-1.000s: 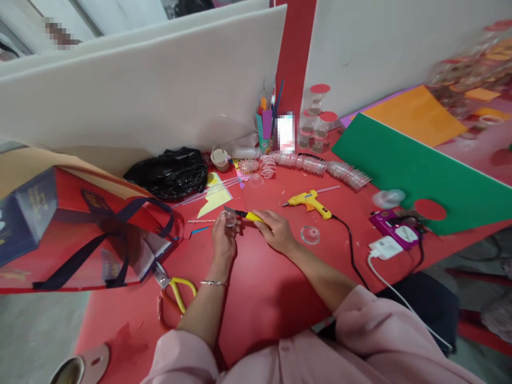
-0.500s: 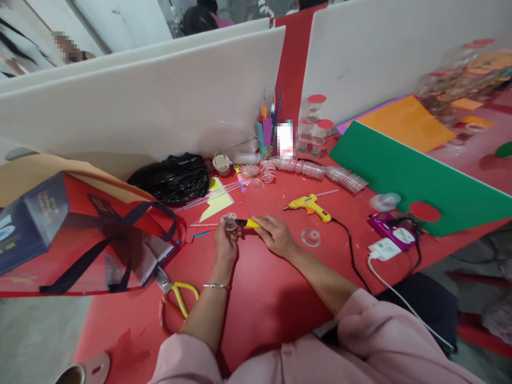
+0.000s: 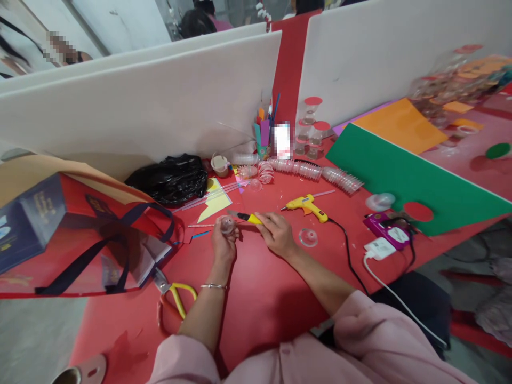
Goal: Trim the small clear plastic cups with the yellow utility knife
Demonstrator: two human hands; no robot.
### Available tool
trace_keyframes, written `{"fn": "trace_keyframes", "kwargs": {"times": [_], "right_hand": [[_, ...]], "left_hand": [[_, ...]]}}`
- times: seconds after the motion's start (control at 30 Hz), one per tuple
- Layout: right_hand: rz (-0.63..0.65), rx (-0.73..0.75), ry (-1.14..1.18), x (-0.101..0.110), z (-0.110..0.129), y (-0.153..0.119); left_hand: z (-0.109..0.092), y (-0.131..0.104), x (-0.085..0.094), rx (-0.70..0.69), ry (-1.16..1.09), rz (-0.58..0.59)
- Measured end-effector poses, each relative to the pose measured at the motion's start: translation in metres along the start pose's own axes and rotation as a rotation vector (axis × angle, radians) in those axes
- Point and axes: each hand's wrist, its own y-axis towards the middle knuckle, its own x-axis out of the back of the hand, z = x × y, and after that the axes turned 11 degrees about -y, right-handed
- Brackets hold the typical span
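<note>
My left hand [image 3: 224, 241] is closed around a small clear plastic cup [image 3: 227, 224], with its round end facing up. In my right hand [image 3: 277, 233] is a yellow-and-black utility knife [image 3: 253, 218], its blade pointing left just above and beside the cup. The blade and the cup look slightly apart. Right of my right hand, a yellow hot glue gun [image 3: 307, 207] lies on the red table with a clear glue stick in its back. A clear plastic dome lid [image 3: 308, 238] lies below the glue gun. My fingertips under the cup are partly hidden.
Pliers [image 3: 176, 293] with yellow and red handles lie by my left forearm. A large red gift bag [image 3: 88, 234] takes up the left side. Rows of nested clear cups [image 3: 298, 168] line the back. A purple power strip [image 3: 386, 232] and green board [image 3: 416, 181] stand right.
The knife blade has moved up off the cup, which it overlapped before. The cup now shows its round end more fully in my left hand. The view has shifted slightly.
</note>
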Motion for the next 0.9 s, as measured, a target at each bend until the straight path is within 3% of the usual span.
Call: {"fn": "trace_keyframes", "kwargs": {"times": [0.1, 0.37, 0.57, 0.73, 0.9], "right_hand": [[0.056, 0.068, -0.004, -0.0015, 0.0066, -0.0034], [0.068, 0.048, -0.001, -0.0045, 0.0049, -0.0052], [-0.020, -0.087, -0.025, -0.0016, 0.0011, -0.0039], [0.048, 0.035, 0.019, -0.0008, 0.0074, -0.0064], [0.094, 0.026, 0.031, -0.0049, 0.0063, -0.0089]], "left_hand": [[0.0012, 0.0017, 0.0005, -0.015, -0.001, -0.048], [0.0008, 0.0002, 0.0019, -0.011, 0.019, -0.031], [-0.0017, -0.0034, -0.0003, 0.013, 0.012, 0.014], [0.0010, 0.0003, 0.0020, -0.023, -0.031, -0.013], [0.0020, 0.0015, 0.0024, -0.017, -0.009, -0.029]]}}
